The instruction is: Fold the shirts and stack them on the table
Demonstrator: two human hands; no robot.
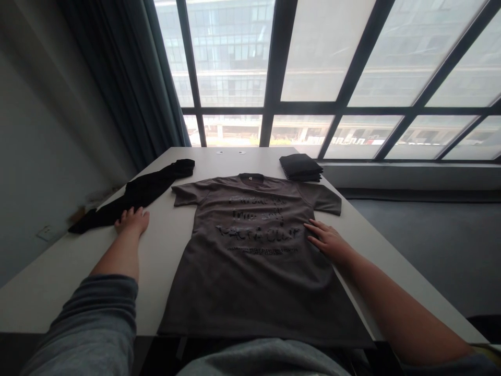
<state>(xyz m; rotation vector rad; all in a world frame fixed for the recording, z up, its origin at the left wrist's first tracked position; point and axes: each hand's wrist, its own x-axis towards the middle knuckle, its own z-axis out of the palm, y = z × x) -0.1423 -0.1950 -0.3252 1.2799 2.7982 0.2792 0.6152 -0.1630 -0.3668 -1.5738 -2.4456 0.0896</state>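
A dark grey T-shirt (258, 292) with black lettering lies spread flat, its collar toward the window and its hem at the near table edge. My right hand (324, 239) rests on the shirt's right side below the sleeve, fingers stretched out and apart. Over on the left, my left hand (133, 220) lies on the table at the near edge of a crumpled black garment (146, 192), its fingertips touching or almost touching the cloth. Its fingers are spread and hold nothing.
A stack of folded dark clothes (300, 166) sits at the far right corner of the white table (219, 161). Behind the table stand a large window (235, 57) and, on the left, a dark curtain (133, 68). A wall socket (46, 233) shows at the left.
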